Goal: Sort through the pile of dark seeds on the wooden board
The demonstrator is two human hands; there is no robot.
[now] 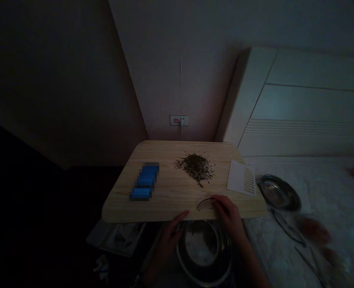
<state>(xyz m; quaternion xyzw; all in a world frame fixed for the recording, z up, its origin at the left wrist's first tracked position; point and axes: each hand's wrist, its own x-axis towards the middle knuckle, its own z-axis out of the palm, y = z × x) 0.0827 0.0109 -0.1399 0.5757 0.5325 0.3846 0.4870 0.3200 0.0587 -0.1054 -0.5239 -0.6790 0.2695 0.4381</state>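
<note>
My right hand (228, 212) is over the table's near edge, its thumb and fingers pinched on one end of a thin, dark, curved strand (205, 201) that could be a stem or a wire. The strand's free end curves left onto the wooden tabletop (167, 208). My left hand (171, 234) is at the front edge, index finger stretched along it and thumb apart, holding nothing. Farther back lies a loose pile of small dark grains (197, 167), with some scattered around it. Beneath both hands, below the tabletop, stands a round metal bowl (205, 276).
A white slotted plate (236, 178) lies at the tabletop's right side. A pixelated blue rectangle (145, 182) is on the left. On the bed are a metal dish (280, 194), a dark wiry item (289, 229) and a blurred reddish shape (315, 231). A wall socket (179, 120) holds a plug.
</note>
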